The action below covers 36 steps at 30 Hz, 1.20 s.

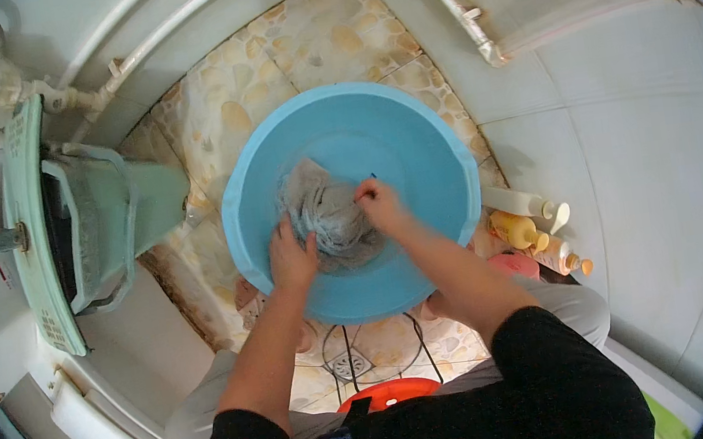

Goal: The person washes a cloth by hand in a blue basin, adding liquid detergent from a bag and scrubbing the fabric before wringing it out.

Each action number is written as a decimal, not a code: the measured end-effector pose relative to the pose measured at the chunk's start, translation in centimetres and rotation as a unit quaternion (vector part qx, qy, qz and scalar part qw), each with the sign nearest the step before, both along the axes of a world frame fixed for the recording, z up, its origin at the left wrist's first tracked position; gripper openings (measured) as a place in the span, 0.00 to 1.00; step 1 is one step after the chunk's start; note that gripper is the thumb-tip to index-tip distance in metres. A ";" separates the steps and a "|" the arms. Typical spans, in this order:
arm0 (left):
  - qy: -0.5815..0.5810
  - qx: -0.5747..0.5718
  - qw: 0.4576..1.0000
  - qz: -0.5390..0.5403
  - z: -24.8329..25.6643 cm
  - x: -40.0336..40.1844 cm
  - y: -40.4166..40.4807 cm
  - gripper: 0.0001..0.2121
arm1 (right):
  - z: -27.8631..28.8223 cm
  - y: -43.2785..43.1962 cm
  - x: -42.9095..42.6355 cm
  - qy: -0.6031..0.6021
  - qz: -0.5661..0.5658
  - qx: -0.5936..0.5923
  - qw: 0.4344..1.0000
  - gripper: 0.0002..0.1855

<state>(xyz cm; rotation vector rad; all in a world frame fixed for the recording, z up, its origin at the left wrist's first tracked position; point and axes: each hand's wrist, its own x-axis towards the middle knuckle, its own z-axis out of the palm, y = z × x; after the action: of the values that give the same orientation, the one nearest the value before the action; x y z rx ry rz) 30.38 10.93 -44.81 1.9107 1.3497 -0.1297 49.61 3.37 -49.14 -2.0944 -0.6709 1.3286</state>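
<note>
A wet, crumpled grey cloth lies in a round light-blue plastic basin, with whitish suds on its folds. At the cloth's left edge, my left hand has its thumb and fingers apart, with fabric between them. My right hand is curled into a fist at the cloth's right side and is blurred. A small dark-blue tip shows just beyond that fist; the rest of the object is hidden by my fingers.
On the left stand a pale-green bucket with a handle and a white toilet. Several pump bottles stand by the right wall. A red stool seat and a floor drain are below the basin. White pipes run along the walls.
</note>
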 end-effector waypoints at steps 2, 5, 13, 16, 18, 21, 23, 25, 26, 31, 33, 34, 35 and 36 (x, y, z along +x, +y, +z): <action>-0.040 0.045 0.997 0.046 -2.7 0.6 0.4 0.28 | 2.4 0.1 1.9 -0.083 -0.038 0.068 0.994 0.18; 0.014 0.051 0.994 0.097 -5.6 4.0 -0.4 0.29 | 1.2 0.9 2.6 -0.329 0.025 0.133 0.935 0.19; -0.004 0.102 0.994 -0.047 -11.1 6.4 1.5 0.18 | -3.5 5.9 -1.8 -0.302 0.164 0.034 0.938 0.18; -0.004 -0.075 0.995 -0.066 -10.3 7.7 6.0 0.14 | -5.7 8.7 -0.2 -0.235 0.203 -0.043 0.950 0.17; -0.059 -0.103 0.992 -0.043 -8.8 8.6 7.2 0.13 | -7.2 9.5 2.0 -0.216 0.237 -0.026 0.947 0.18; -0.191 0.006 0.981 0.008 -6.7 7.7 5.9 0.13 | -3.4 9.0 4.3 -0.039 0.073 -0.038 0.996 0.18; -0.230 0.059 0.965 0.115 -5.9 6.0 2.8 0.13 | -0.1 6.9 3.1 -0.065 -0.004 -0.018 0.998 0.18; -0.200 0.044 0.938 0.281 -6.6 4.9 0.9 0.13 | 1.1 4.3 0.9 -0.281 0.026 0.050 0.958 0.19; -0.194 0.080 0.941 0.265 -7.0 5.5 0.6 0.13 | 0.3 4.0 0.1 -0.334 0.049 0.082 0.938 0.19; -0.003 0.249 0.964 0.094 -9.3 7.5 0.5 0.14 | -3.5 4.3 -1.9 -0.443 0.138 0.155 0.872 0.18; 0.087 -0.043 0.995 -0.033 -11.7 7.1 4.6 0.14 | -4.0 7.4 -0.9 -0.391 0.198 0.052 0.897 0.18; 0.130 -0.190 0.968 -0.095 -12.1 6.8 6.1 0.14 | -3.8 8.8 -0.7 -0.361 0.227 0.001 0.904 0.17; 0.128 -0.152 0.977 -0.074 -11.8 6.9 6.6 0.13 | -3.7 9.7 -0.7 -0.331 0.224 -0.040 0.916 0.17; 0.120 -0.111 0.985 -0.053 -11.3 7.6 7.0 0.12 | -3.3 10.5 -0.2 -0.304 0.220 -0.079 0.923 0.17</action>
<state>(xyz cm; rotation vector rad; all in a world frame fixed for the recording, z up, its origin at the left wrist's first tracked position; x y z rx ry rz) 37.97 17.90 -56.07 1.8193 1.3251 -0.5578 49.40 13.91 -52.41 -2.6176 -1.4018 0.9410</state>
